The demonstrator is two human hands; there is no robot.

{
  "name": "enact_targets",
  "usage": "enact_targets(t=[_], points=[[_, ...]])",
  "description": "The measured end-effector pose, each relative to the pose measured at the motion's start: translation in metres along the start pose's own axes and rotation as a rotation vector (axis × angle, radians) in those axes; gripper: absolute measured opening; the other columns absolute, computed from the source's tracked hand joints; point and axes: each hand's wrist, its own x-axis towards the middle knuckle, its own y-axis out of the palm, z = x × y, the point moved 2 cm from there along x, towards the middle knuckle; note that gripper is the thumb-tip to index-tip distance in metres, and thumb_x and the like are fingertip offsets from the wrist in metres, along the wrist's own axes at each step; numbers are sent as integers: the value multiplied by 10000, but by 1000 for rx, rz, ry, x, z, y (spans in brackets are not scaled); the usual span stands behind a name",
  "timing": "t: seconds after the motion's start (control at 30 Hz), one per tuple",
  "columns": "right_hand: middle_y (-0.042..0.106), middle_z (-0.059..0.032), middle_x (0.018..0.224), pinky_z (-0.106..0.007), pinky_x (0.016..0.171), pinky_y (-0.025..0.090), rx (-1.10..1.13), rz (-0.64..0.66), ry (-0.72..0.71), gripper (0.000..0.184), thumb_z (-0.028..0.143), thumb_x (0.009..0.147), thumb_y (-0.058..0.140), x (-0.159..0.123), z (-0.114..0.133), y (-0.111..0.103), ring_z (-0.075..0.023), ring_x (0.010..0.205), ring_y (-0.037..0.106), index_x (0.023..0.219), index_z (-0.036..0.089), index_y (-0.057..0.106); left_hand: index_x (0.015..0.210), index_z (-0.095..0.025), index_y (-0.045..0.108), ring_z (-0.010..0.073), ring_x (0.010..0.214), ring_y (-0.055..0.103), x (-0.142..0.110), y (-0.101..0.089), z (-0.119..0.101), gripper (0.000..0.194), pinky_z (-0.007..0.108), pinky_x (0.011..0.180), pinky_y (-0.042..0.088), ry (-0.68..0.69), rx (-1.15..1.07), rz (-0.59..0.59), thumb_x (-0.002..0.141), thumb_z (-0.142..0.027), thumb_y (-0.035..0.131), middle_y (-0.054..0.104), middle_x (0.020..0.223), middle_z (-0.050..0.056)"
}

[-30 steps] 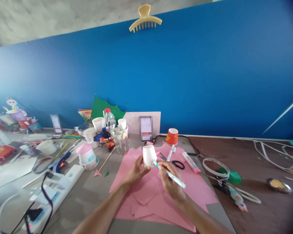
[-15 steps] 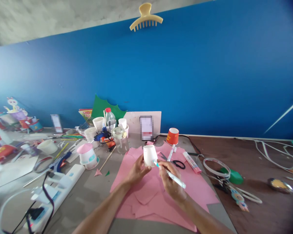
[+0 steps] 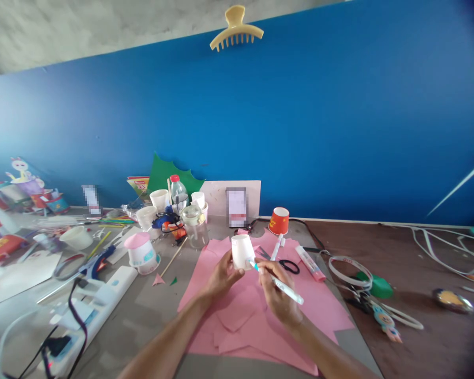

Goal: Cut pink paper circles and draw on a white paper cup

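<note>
My left hand (image 3: 221, 275) is closed round a white paper cup (image 3: 241, 251), held upside down above the pink paper sheets (image 3: 319, 310). My right hand (image 3: 276, 295) grips a white marker pen (image 3: 284, 287) with a teal tip. The tip touches the cup's lower right side. Both forearms reach in from the bottom edge. Just beyond the cup lie black-handled scissors (image 3: 286, 265), a second white marker (image 3: 277, 246) and a pink glue stick (image 3: 310, 263).
An orange paper cup (image 3: 279, 220) stands upside down behind the pink paper. A glass jar (image 3: 195, 226), a water bottle (image 3: 177, 193), white cups and a glue gun (image 3: 95, 263) crowd the left. A white power strip (image 3: 90, 310) lies front left. Cables (image 3: 351, 271) trail on the right.
My right hand and the marker have shifted slightly on the cup's side. The cup and my left hand stay where they were.
</note>
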Motion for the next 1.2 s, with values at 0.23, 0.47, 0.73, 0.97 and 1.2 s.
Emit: enact_targets(t=[0.23,0.47,0.73,0.97,1.2], points=[[517,26,565,-233,471,413,-15,-4,7,156,219,894,462,2,0,0,-124,495,503,831,187,601,1276,-141,476,310,1158,537,-1,-1,2,578,405,968,434,-17,-4,11,820,-471,608,550,1300,162],[525,25,568,-238,476,424,-18,6,29,148,229,895,467,1,-1,0,-128,493,509,842,193,600,1271,-148,487,315,1181,516,0,0,-5,598,415,983,417,-4,21,-2,809,-509,601,521,1342,158],[680,-61,832,-261,575,484,-32,38,-40,147,204,882,475,0,3,1,-151,626,613,814,198,605,1284,-159,480,313,1159,532,1,0,-6,627,408,965,431,12,-2,-21,795,-530,608,549,1306,158],[567,9,603,-246,506,434,-15,-16,41,175,268,906,462,2,-1,-2,-140,534,541,841,194,606,1269,-143,488,326,1214,496,1,-1,-1,629,425,996,404,1,-25,-23,793,-533,613,501,1358,174],[564,10,611,-242,495,422,-17,-15,41,159,262,896,467,5,-4,-3,-132,526,521,818,200,590,1284,-143,479,321,1176,521,1,0,-2,669,422,988,413,-1,-18,-16,780,-561,615,553,1293,167]])
